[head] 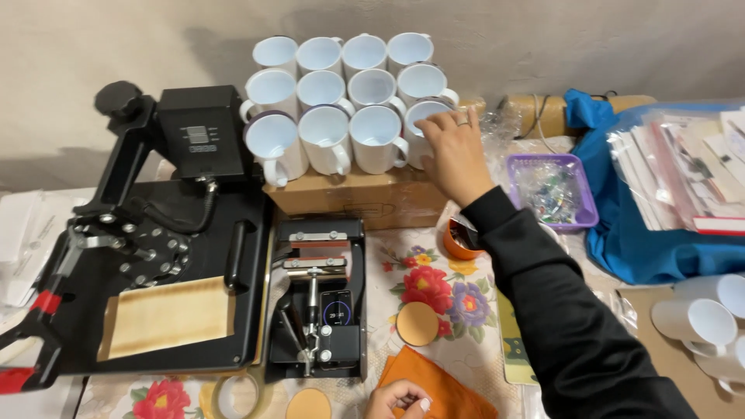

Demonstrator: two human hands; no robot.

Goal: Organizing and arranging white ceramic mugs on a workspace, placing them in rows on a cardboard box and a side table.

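My right hand (454, 151) reaches forward in a black sleeve and grips the rim of a white mug (423, 118) at the right end of the front row. That mug belongs to several white mugs (335, 85) stacked in rows on a cardboard box (357, 200). My left hand (397, 398) rests at the bottom edge with its fingers curled on an orange cloth (434, 388). A black mug press (318, 306) sits between my hands, below the box.
A large black flat heat press (155, 256) fills the left side. On the flowered tablecloth lie round cork coasters (417, 323), a tape roll (233, 396) and an orange tape roll (458, 237). At the right are a purple basket (552, 190), blue bag (644, 233), plastic sleeves and more white mugs (698, 320).
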